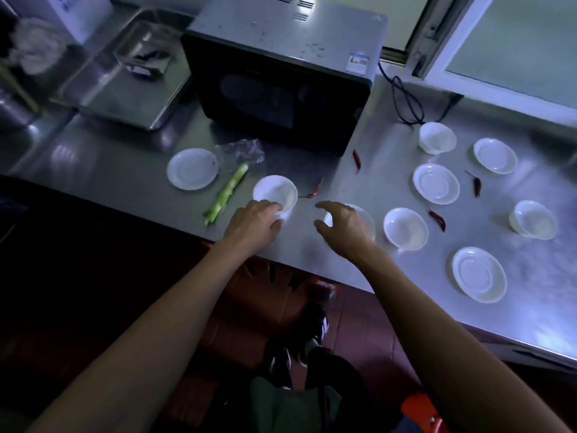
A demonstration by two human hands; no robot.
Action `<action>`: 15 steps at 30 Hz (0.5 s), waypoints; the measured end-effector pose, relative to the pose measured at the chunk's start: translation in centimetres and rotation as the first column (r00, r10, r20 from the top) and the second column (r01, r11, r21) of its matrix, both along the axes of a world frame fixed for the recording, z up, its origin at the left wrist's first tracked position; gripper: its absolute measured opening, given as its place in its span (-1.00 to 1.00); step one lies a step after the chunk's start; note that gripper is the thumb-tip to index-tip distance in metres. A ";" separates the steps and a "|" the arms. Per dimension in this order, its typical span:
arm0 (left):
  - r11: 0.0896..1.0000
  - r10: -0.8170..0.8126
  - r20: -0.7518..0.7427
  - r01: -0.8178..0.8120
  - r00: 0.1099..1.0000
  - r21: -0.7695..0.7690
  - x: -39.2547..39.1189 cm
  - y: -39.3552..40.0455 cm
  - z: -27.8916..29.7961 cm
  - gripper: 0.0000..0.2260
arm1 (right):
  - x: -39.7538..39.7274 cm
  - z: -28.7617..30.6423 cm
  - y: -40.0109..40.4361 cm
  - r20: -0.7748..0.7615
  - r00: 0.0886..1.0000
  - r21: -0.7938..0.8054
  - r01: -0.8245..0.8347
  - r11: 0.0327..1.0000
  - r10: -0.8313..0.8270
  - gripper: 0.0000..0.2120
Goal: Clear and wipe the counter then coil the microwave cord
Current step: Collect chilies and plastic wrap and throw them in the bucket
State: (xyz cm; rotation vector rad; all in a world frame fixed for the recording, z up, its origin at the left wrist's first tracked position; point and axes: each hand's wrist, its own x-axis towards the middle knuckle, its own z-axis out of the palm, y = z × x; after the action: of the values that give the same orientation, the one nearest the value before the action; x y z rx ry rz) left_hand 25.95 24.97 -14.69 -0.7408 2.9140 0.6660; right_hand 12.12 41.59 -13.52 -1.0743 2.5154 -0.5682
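Counter (343,182) remains cluttered with white dishes, chillies and a green stalk; no wiping evident. Left hand (256,223) grasps a small bowl (276,192) near the front edge; right hand (343,226) hovers released over another dish. Microwave cord (402,98) lies uncoiled behind.

Steel counter (327,245) under microwave (281,89), dishes (479,274)
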 end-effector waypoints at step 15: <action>0.980 0.198 0.158 -0.200 0.967 -0.002 -1.2 -12.0 -0.7 -0.72 | -5.3 -3.6 -16.4 0.216 0.972 -0.031 -0.092 0.995 0.097 -0.56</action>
State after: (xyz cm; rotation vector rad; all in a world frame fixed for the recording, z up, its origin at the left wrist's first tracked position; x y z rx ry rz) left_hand 24.70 12.93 -15.40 -1.0441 2.7131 0.6123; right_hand 6.78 25.24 -17.13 -1.0708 2.2629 -0.6491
